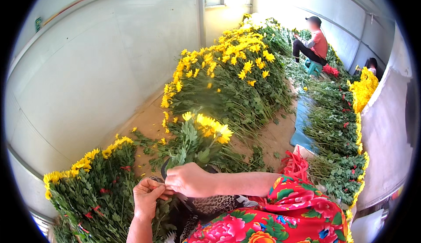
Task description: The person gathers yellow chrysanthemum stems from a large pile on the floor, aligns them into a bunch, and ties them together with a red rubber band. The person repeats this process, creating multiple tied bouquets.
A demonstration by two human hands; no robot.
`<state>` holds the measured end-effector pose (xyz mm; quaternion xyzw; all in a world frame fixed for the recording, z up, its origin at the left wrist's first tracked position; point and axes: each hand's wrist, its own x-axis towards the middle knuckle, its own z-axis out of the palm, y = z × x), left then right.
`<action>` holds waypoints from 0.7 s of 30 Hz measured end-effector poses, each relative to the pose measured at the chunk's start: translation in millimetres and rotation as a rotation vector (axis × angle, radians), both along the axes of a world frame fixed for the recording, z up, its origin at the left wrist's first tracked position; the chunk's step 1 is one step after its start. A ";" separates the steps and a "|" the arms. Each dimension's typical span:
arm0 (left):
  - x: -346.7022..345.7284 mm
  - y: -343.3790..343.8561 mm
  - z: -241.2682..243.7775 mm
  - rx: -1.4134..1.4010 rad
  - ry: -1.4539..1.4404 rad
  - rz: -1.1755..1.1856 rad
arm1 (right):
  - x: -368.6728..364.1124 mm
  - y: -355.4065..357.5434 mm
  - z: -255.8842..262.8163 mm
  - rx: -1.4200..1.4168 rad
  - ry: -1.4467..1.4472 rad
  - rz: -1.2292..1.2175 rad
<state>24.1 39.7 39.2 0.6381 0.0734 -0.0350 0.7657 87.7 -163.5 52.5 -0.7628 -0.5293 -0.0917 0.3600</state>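
Observation:
A bunch of yellow chrysanthemums [197, 137] stands tilted in front of my lap, its flower heads pointing away from me. My right hand [189, 180] lies across the lower part of this bunch with its fingers curled. Against its fingertips, my left hand [149, 195] pinches with thumb and forefinger. Whatever is between the fingertips is too small and covered to make out. Leaves and stems of the bunch pass down behind both hands. Close by my left hand, a row of chrysanthemum bunches [108, 177] with red ties lies on the floor.
A large heap of chrysanthemums [230, 88] lies ahead. Red tie strips [296, 165] sit beside my right sleeve. Tied bunches [332, 124] line the right side, near a blue sheet [301, 121]. One person [317, 42] sits on a green stool [312, 67]; another person [372, 66] is partly hidden.

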 end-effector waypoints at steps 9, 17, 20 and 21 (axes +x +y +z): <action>-4.1 -11.6 -3.0 -0.063 0.028 0.090 | -0.3 -7.8 -5.1 -0.016 -0.143 0.085; -14.1 -2.6 -20.4 0.820 -0.635 0.141 | 12.0 12.7 37.3 -0.072 -0.222 0.032; -14.3 3.0 1.1 1.222 -0.938 -0.028 | 34.2 22.2 35.9 -0.143 0.062 0.105; -14.2 4.9 7.3 1.259 -0.991 -0.011 | 39.0 28.4 35.0 -0.237 0.256 0.209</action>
